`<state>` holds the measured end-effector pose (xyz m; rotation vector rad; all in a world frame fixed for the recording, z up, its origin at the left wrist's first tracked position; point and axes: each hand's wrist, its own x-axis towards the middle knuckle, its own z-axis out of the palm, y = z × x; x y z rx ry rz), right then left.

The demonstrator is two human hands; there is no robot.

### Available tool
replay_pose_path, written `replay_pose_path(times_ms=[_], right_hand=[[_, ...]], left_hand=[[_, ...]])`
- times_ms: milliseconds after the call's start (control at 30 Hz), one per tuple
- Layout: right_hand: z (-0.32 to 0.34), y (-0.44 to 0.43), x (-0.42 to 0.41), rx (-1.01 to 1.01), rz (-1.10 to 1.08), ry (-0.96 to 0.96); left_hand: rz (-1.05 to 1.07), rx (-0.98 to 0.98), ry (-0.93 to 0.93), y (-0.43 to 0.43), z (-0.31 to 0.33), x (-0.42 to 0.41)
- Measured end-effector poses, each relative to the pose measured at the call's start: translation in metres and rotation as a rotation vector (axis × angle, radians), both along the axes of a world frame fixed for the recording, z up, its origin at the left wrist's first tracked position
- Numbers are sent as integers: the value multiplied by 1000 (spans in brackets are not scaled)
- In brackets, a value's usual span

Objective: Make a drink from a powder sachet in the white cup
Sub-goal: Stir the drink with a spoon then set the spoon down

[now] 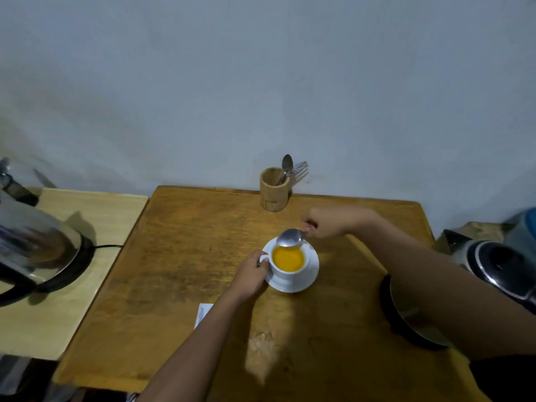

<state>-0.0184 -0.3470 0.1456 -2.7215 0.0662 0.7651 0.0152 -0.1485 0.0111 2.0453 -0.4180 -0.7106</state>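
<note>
Head view: the white cup (285,268), a rigid glazed vessel that looks breakable and, being nearly full of opaque orange-yellow liquid, likely heavy for its size and apt to spill, stands on a white saucer (310,278) on the wooden counter (174,285), in front of the wooden utensil holder (274,189). The left hand (251,272) has its grip closed on the handle at the cup's left side, judged the safest hold. The right hand (326,223), between cup and holder, pinches a metal spoon (290,237) whose bowl hangs above the cup's far rim.
</note>
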Motion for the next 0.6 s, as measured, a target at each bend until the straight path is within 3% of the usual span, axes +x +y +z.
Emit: replay_pose_path(times_ms=[67, 200, 267, 433, 600], right_hand=[[-8, 7, -8, -83, 8, 35], [-22, 20, -18, -423, 130, -100], [-25, 24, -20, -470, 145, -106], [-23, 28, -20, -378, 141, -25], [-17, 27, -20, -122, 8, -160]], left_hand=[[-1, 5, 5, -1, 2, 2], [-20, 7, 36, -2, 6, 4], [-18, 12, 43, -2, 6, 5], [-25, 27, 42, -3, 5, 6], [-20, 31, 50, -2, 4, 5]])
